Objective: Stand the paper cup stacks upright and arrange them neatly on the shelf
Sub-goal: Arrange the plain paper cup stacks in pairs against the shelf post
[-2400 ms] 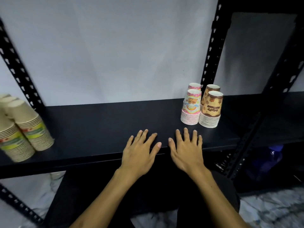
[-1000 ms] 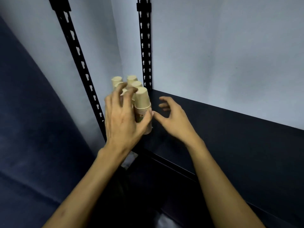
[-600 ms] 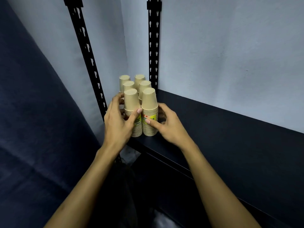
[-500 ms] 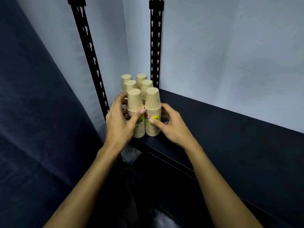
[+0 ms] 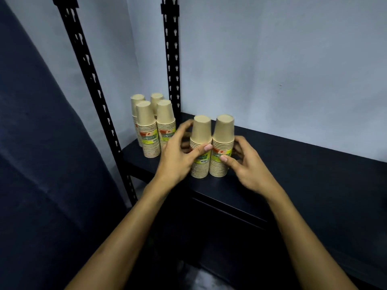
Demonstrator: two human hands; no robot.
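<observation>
Head view, looking down at a black metal shelf (image 5: 293,164) set against a pale wall (image 5: 272,59). Two stacks of tan paper cups stand upside down, side by side and touching, near the shelf's front edge. The left hand (image 5: 178,155) curls around the left stack (image 5: 200,147), thumb across its front over a yellow-green label and fingers wrapped behind it. The right hand (image 5: 245,162) holds the right stack (image 5: 222,146) the same way, thumb on the label and fingers round the far side. Both stacks are upright, their bases resting on the shelf.

Further back in the left corner, four more stacks (image 5: 154,124) of the same cups stand upright in a tight two-by-two cluster, apart from the held pair. Two black slotted uprights (image 5: 170,49) rise at that corner. A dark blue surface (image 5: 41,164) fills the left of the view. Both bare forearms reach in from below.
</observation>
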